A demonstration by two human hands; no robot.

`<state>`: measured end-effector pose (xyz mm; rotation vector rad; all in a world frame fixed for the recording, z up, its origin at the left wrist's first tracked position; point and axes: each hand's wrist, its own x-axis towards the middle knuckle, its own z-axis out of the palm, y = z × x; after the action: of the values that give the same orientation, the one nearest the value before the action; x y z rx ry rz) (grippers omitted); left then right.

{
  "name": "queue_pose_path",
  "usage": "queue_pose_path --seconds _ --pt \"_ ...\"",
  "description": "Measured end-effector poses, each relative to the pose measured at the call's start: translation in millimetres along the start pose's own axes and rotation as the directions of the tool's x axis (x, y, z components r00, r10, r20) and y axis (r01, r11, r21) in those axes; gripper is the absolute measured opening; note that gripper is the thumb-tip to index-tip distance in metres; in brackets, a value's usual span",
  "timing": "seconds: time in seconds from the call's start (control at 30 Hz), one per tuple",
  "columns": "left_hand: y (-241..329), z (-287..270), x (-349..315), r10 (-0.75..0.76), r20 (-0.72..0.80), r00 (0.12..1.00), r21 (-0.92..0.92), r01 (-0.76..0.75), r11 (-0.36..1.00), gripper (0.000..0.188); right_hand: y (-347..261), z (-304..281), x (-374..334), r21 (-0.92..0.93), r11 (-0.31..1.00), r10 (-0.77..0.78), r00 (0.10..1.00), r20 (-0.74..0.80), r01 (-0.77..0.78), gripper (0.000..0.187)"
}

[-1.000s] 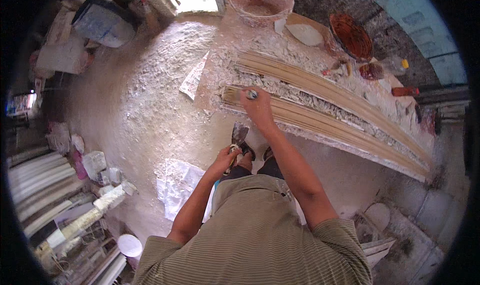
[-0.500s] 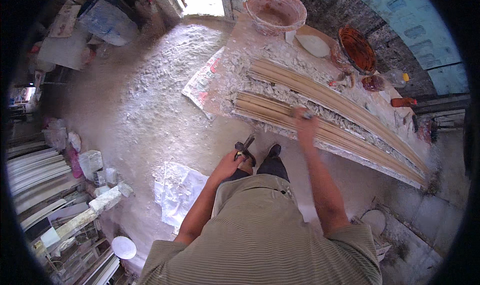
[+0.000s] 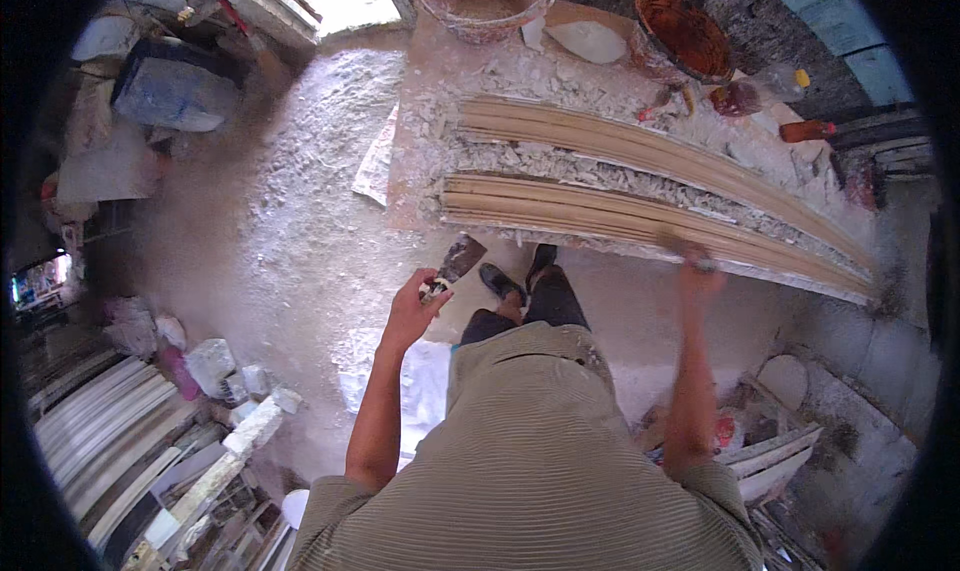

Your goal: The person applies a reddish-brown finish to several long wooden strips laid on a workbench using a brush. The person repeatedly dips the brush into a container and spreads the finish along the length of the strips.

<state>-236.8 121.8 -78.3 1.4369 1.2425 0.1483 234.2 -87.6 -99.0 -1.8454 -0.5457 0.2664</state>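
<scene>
My left hand (image 3: 408, 313) is closed on a scraper (image 3: 461, 259), its wide dark blade pointing up and away from the table's near edge. Blurred by motion, my right hand (image 3: 703, 287) grips what looks like a small brush (image 3: 680, 245), held at the front edge of the nearer moulding (image 3: 560, 199). That moulding is a long, tan, ribbed strip. A second, similar moulding (image 3: 590, 134) lies behind it, with crumbled white plaster (image 3: 570, 161) between the two. Whether the brush touches the strip I cannot tell.
The worktable (image 3: 412, 161) carries a plaster-coated basin (image 3: 487, 36), a reddish-brown bucket (image 3: 690, 36), a pale oval piece (image 3: 590, 43) and bottles (image 3: 808, 131) along its far side. On the floor lies a white sheet (image 3: 425, 386). White strips (image 3: 105, 411) are stacked at left.
My right hand has moved right along the nearer moulding. My left hand has shifted left and farther from my body, turning the scraper's blade into view. The whole view has turned slightly.
</scene>
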Motion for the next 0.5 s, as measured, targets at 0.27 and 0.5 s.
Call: queue_pose_path --seconds 0.27,0.5 --pt "26 -74 32 0.121 -0.062 0.991 0.309 -0.097 0.946 0.033 -115 163 -63 -0.311 0.921 0.336 0.882 0.330 -0.234 0.021" --pt "-3 -67 43 0.031 0.069 0.997 0.244 -0.047 0.969 0.032 -117 249 -88 -0.053 0.990 0.140 0.855 0.499 -0.131 0.018"
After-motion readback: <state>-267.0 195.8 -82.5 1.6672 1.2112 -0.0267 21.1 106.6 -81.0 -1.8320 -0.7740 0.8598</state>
